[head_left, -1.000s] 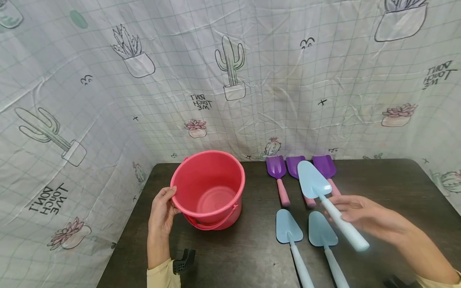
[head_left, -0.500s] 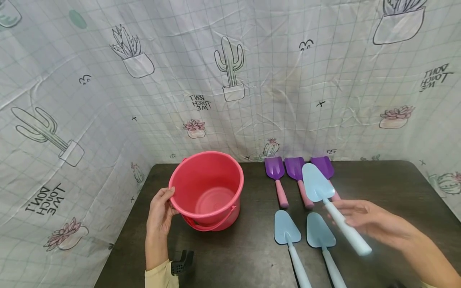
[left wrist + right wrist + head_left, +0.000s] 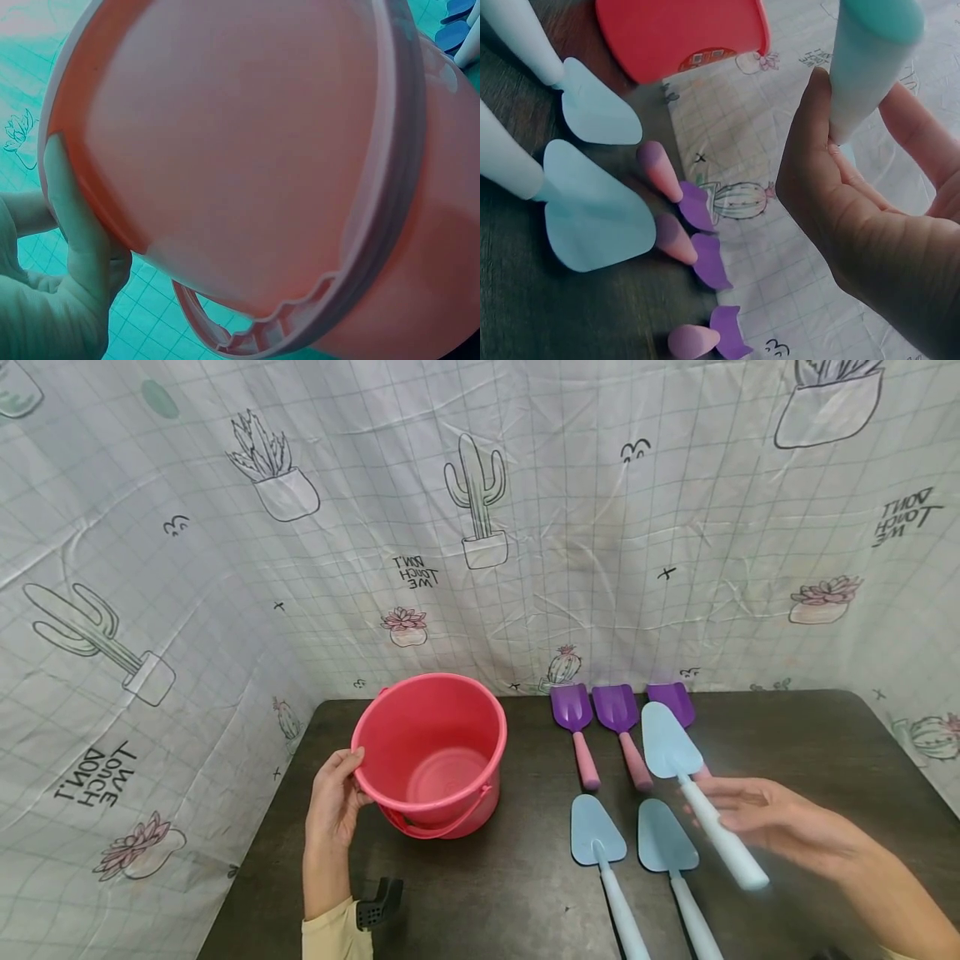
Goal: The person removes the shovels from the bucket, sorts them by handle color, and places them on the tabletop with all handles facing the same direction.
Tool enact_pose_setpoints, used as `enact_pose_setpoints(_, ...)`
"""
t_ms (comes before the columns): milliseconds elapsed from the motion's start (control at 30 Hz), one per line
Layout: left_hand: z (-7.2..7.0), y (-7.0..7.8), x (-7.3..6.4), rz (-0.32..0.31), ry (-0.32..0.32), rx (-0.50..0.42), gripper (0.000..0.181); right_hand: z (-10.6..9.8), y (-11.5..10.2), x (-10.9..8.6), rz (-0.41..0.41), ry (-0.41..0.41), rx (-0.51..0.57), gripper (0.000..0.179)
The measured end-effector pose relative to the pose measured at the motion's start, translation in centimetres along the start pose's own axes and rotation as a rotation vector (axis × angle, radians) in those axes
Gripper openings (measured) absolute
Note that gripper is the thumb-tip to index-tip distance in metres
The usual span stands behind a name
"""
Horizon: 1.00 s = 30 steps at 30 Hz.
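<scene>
On the left, a red bucket (image 3: 442, 827) is tipped toward me, its open mouth facing up and forward. My left hand (image 3: 336, 797) grips its rim, the thumb over the edge, as the left wrist view also shows at the bucket wall (image 3: 232, 150). A light blue trowel (image 3: 720, 835) is held by its handle in my right hand (image 3: 780, 818), above the table with its blade pointing away. In the right wrist view the fingers pinch the trowel's pale handle (image 3: 866, 82). The bucket's handle (image 3: 442, 828) hangs down at the front.
Two more light blue trowels (image 3: 597, 831) lie on the dark table (image 3: 510, 910) below the held one. Behind them, three purple shovels with pink handles (image 3: 585, 760) lie in a row near a patterned cloth (image 3: 585, 527) that hangs at the back and sides.
My right hand has shifted the light blue trowel slightly to the right, uncovering more of the middle purple shovel. The left hand and bucket stay nearly in place.
</scene>
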<state>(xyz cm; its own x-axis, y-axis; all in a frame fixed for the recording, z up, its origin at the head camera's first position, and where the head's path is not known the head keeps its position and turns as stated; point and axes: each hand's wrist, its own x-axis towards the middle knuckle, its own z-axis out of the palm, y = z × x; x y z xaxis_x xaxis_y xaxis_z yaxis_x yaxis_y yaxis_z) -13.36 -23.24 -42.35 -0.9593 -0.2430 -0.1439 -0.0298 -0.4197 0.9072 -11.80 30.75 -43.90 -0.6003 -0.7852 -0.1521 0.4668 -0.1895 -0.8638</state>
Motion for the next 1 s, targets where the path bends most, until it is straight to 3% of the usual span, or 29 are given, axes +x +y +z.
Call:
enact_pose_setpoints(633, -0.2, 0.1, -0.2, 0.006, -0.021, 0.011, 0.015, -1.2, 1.5, -2.0, -0.049, -0.027, 0.052, 0.052)
enact_pose_setpoints(1000, -0.1, 0.0, -0.2, 0.009, -0.026, 0.024, 0.018, -1.7, 2.6, -3.4, -0.041, 0.034, 0.027, 0.051)
